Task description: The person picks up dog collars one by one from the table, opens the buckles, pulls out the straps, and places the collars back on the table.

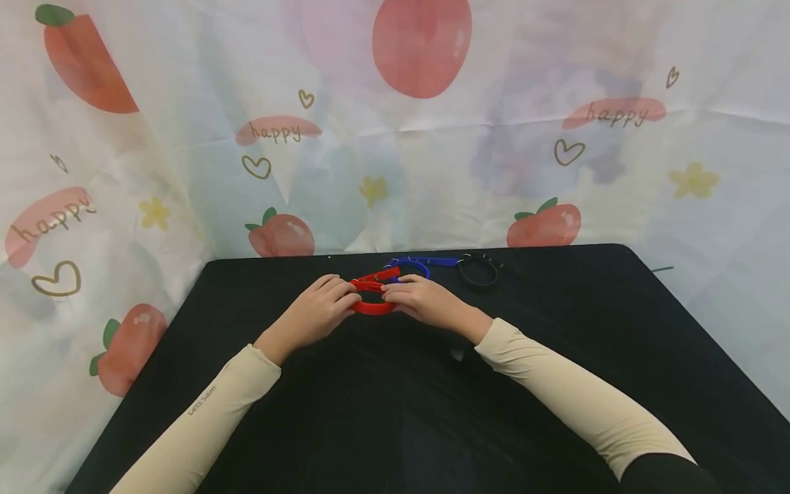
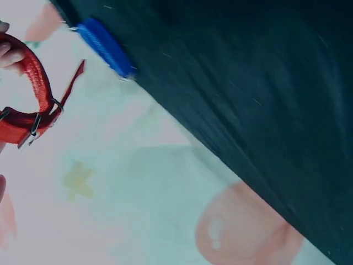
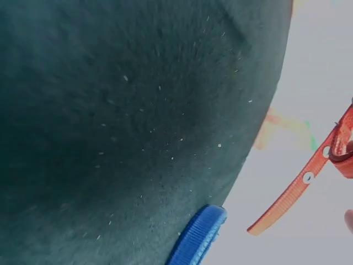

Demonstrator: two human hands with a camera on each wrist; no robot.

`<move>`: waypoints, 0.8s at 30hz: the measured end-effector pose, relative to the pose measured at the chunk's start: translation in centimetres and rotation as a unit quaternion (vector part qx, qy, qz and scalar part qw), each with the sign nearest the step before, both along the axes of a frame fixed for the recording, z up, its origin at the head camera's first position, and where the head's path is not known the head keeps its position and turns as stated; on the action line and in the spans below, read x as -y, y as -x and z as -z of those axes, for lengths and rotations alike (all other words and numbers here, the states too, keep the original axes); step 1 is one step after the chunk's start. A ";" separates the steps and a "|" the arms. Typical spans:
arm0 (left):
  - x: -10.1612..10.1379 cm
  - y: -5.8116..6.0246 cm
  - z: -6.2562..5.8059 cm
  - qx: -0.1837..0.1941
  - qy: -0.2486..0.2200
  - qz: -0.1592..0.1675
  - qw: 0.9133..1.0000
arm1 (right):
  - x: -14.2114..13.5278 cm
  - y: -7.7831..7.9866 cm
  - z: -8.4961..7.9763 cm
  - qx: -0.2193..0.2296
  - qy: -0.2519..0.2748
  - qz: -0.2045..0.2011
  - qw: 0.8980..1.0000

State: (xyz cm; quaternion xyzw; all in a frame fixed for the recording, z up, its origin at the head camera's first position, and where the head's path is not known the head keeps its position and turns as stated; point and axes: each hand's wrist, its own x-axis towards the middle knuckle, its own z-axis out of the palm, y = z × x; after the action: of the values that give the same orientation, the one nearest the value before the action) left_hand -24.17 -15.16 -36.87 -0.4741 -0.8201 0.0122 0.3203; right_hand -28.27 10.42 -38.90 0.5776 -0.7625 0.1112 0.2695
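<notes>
A red buckled collar (image 1: pixel 373 309) forms a loop between both hands over the far part of the table. My left hand (image 1: pixel 317 310) grips its left side, and my right hand (image 1: pixel 426 300) grips the right side. In the left wrist view, the metal buckle (image 2: pixel 30 132) shows on the red band, with the pointed strap end sticking out past it. Eyelets line the free strap end (image 3: pixel 289 196) in the right wrist view. Only fingertips of each hand show in the wrist views.
Behind the red collar, near the table's far edge, lie a blue collar (image 1: pixel 441 261) and a black collar (image 1: pixel 479 284). Black cloth covers the table (image 1: pixel 395 412). A printed curtain (image 1: pixel 432 171) hangs behind and along the sides.
</notes>
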 end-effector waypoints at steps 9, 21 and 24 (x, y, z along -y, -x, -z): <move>-1.1 -1.6 -0.6 -0.015 -0.052 0.044 0.998 | -2.4 -2.5 -1.2 -0.031 0.037 -0.049 0.998; -4.4 -2.6 -1.3 -0.071 -0.072 -0.003 0.995 | -3.6 -5.0 -2.5 0.012 0.044 0.029 0.999; -5.3 -2.9 -1.5 -0.067 -0.074 -0.015 0.995 | -3.7 -5.7 -2.8 0.014 0.060 0.050 0.997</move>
State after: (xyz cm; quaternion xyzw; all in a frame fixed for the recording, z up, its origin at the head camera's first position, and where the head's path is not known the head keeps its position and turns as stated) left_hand -21.23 -9.85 -35.38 -0.4349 -0.8023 -0.0120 0.4086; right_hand -22.62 14.11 -36.10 0.5196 -0.7862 0.1517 0.2981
